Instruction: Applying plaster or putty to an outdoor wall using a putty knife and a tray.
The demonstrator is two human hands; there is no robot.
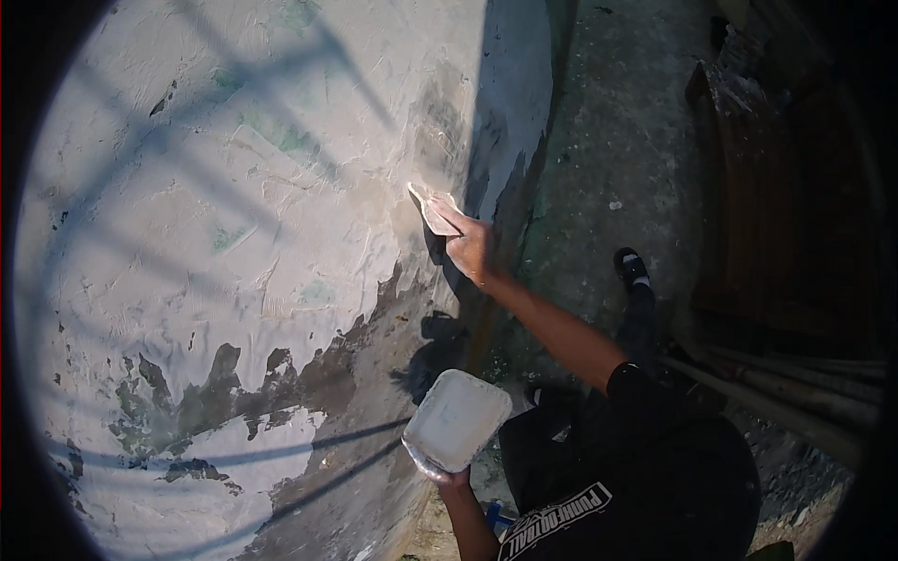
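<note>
My right hand (470, 251) is closed on a flat putty spreader (437, 211) smeared with pale filler. The spreader's edge meets the wall (309, 187) close to its corner, beside a damp-looking grey patch (438, 131). Lower down, my left hand (456, 479) grips a shallow white rectangular tub (460, 419) from beneath, its fingers mostly hidden by the tub. Whitish residue coats the inside of the tub.
Rough bare grey plaster (327, 393) shows along the wall's lower part. Right of the corner runs a concrete floor (608, 140), where my foot (633, 266) stands. Dark wooden furniture (748, 187) and long poles (786, 402) lie at the right.
</note>
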